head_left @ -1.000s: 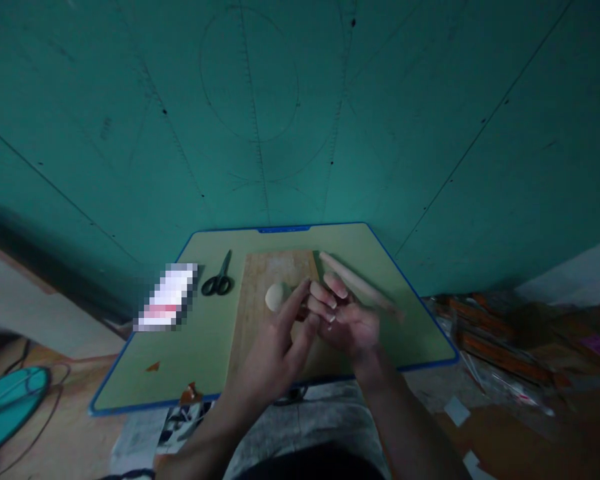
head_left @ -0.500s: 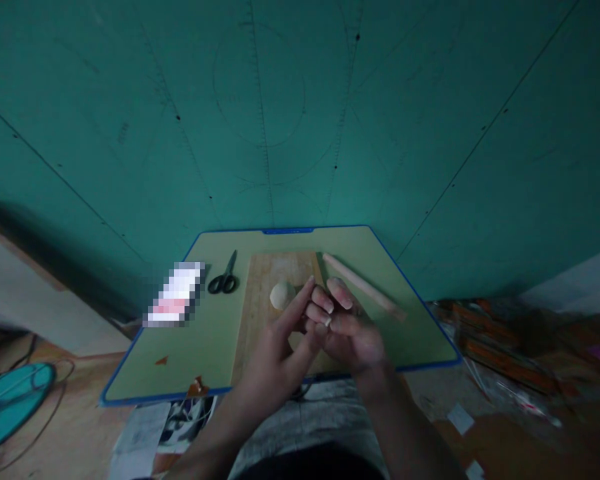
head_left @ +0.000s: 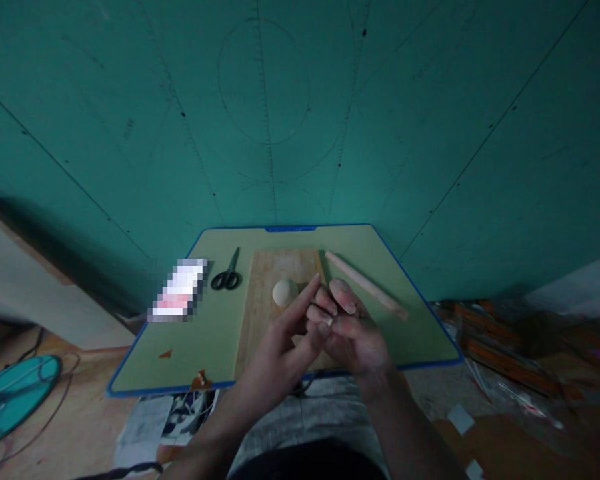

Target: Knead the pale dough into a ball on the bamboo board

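Observation:
My two hands meet just above the near end of a wooden board (head_left: 263,313). My left hand (head_left: 280,350) has its index finger stretched forward and its thumb pressed against the fingertips of my right hand (head_left: 357,337), as in a pinch. The right hand's fingers are bent and held close together; a tiny pale speck shows where the hands touch, too small to name. A round ball of pale dough (head_left: 285,292) lies on the board just beyond my left index fingertip, untouched. To the right of the board, a wooden rolling pin (head_left: 367,285) lies slantwise.
The board rests on a green mat with a blue edge (head_left: 200,347). Black scissors (head_left: 226,275) and a blurred packet (head_left: 179,291) lie on its left part. A green wall stands close behind. Clutter of paper and packaging covers the floor at right, with a teal object (head_left: 10,393) at left.
My hands stay pressed together and only the fingers shift slightly against each other. The view has drifted a little, so the mat sits further right in the frame.

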The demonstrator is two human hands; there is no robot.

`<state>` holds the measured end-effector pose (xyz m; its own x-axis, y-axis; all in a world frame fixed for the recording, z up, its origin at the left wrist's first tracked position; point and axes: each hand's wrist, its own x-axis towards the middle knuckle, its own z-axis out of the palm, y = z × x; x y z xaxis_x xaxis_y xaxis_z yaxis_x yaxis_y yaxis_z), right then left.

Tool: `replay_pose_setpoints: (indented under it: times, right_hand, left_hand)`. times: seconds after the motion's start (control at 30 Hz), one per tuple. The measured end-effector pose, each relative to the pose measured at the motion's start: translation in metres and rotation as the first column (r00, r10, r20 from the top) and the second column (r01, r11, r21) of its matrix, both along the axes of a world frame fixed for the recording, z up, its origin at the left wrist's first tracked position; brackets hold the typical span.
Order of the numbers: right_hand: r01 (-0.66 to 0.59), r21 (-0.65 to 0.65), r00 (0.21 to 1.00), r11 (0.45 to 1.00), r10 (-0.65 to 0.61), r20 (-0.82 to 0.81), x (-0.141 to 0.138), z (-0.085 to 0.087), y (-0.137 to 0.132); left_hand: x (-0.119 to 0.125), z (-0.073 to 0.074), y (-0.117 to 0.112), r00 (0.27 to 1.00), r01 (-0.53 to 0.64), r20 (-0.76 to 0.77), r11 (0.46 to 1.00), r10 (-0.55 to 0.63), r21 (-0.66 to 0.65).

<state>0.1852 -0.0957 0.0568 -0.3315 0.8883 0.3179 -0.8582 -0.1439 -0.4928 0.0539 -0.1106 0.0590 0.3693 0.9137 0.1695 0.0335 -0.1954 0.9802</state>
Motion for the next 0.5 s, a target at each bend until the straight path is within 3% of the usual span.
replay_pose_setpoints:
  times: [0.3,0.5]
  right_hand:
    - [0.019,-0.003,1.000,1.000,-0.019,0.021,-0.0026,-0.0034,-0.0003]
    - [0.069,-0.058,0.995,0.996,-0.064,0.071,-0.0062,-0.0017,-0.0002]
  left_hand:
    - [-0.0032,0.0046,0.0019,0.999,0.023,0.038,0.998,-0.021,-0.059]
    - [-0.0051,-0.0028,0.0054,0.994,-0.036,0.095,0.983,0.054,-0.179]
